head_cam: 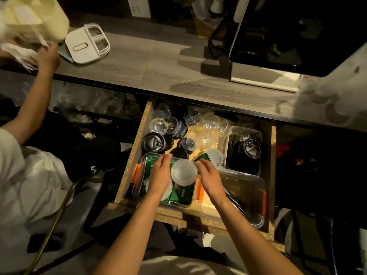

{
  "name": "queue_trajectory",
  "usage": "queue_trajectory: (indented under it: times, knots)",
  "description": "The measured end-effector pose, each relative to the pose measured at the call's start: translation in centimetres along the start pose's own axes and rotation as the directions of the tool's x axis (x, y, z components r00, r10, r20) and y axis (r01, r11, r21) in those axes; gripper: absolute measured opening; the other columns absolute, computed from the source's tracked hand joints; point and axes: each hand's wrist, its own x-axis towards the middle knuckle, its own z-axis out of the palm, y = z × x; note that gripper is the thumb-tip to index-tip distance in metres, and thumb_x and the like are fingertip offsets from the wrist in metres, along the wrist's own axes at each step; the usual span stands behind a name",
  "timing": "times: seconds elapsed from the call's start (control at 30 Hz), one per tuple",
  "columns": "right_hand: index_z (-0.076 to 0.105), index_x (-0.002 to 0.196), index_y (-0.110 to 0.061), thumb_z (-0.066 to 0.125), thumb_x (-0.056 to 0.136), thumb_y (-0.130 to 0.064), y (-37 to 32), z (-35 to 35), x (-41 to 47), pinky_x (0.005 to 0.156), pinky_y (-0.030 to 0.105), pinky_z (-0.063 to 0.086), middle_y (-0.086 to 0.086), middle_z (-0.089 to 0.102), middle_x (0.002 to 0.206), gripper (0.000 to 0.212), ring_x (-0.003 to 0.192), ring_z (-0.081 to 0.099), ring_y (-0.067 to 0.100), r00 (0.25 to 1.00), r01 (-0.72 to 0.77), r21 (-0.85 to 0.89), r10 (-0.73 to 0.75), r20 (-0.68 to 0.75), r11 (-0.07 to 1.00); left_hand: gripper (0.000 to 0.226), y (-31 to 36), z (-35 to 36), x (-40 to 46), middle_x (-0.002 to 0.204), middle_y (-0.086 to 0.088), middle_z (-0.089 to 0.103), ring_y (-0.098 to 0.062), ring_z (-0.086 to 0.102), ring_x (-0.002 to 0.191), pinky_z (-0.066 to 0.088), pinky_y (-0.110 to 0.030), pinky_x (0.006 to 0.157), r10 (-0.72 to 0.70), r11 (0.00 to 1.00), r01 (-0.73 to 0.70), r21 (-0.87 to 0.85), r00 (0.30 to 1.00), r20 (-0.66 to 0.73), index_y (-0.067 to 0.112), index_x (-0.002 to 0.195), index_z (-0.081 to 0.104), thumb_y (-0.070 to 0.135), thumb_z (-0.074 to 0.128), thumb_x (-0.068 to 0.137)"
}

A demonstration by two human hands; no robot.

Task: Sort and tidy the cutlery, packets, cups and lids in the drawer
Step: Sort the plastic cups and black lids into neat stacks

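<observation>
Both forearms extend over the open drawer [130, 155]. Left hand [159, 176] and right hand [208, 178] flank a translucent round lid [183, 171], fingers relaxed; contact with the lid cannot be confirmed. Below lies a clear bin [139, 173] of green packets [180, 193]. Behind stand clear cups [158, 125] and black lids [154, 142].

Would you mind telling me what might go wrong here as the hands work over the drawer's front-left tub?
1. The translucent round lid sits loose between the left hand and right hand; a nudge may slide it off the green packets.
2. The small clear cups behind stand crowded and could topple if either hand reaches back.
</observation>
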Motion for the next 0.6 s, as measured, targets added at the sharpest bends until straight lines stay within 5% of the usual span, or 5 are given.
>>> queue_trajectory:
  times: [0.17,0.27,0.43,0.6]
  knots:
    - [0.056,0.135,-0.016,0.051,0.101,-0.033,-3.8,2.3,2.2,0.095,0.022,0.04,-0.007,0.058,0.127,0.039,0.115,0.052,0.005,0.99,0.126,-0.013,-0.127,-0.065,0.992,0.027,3.0,-2.0,1.8,0.125,0.005,0.063,-0.014,0.058,0.117,0.044,-0.041,0.105,0.043,0.998,-0.043,-0.035,0.999,0.002,0.047,0.105,0.062,0.062,0.044,0.091]
    - [0.059,0.13,-0.013,0.052,0.1,-0.028,-6.3,4.6,5.0,0.093,0.019,0.043,-0.004,0.063,0.121,0.034,0.111,0.056,0.008,0.988,0.148,0.009,-0.147,-0.05,0.989,0.052,3.6,-3.2,5.2,0.132,0.003,0.062,-0.018,0.055,0.124,0.04,-0.049,0.111,0.032,0.994,-0.033,-0.1,0.999,-0.013,0.047,0.108,0.065,0.076,0.042,0.072]
    - [0.056,0.133,-0.01,0.058,0.097,-0.023,-7.6,9.2,11.4,0.103,0.037,0.047,0.003,0.064,0.123,0.038,0.114,0.061,0.017,0.997,0.081,-0.114,-0.083,-0.007,0.99,0.086,4.6,-4.4,10.5,0.145,0.001,0.054,-0.018,0.047,0.135,0.033,-0.047,0.116,0.011,0.997,-0.013,-0.08,1.0,-0.018,0.028,0.137,0.058,0.077,0.034,0.07]
    - [0.048,0.14,-0.001,0.064,0.093,-0.014,-7.1,12.4,18.7,0.103,0.042,0.048,0.014,0.061,0.132,0.051,0.118,0.061,0.028,0.999,0.027,-0.214,-0.031,-0.016,0.977,0.063,5.4,-4.9,14.5,0.147,-0.005,0.051,-0.022,0.046,0.137,0.035,-0.044,0.116,-0.016,0.999,0.015,-0.032,1.0,-0.014,0.019,0.142,0.054,0.059,0.032,0.099]
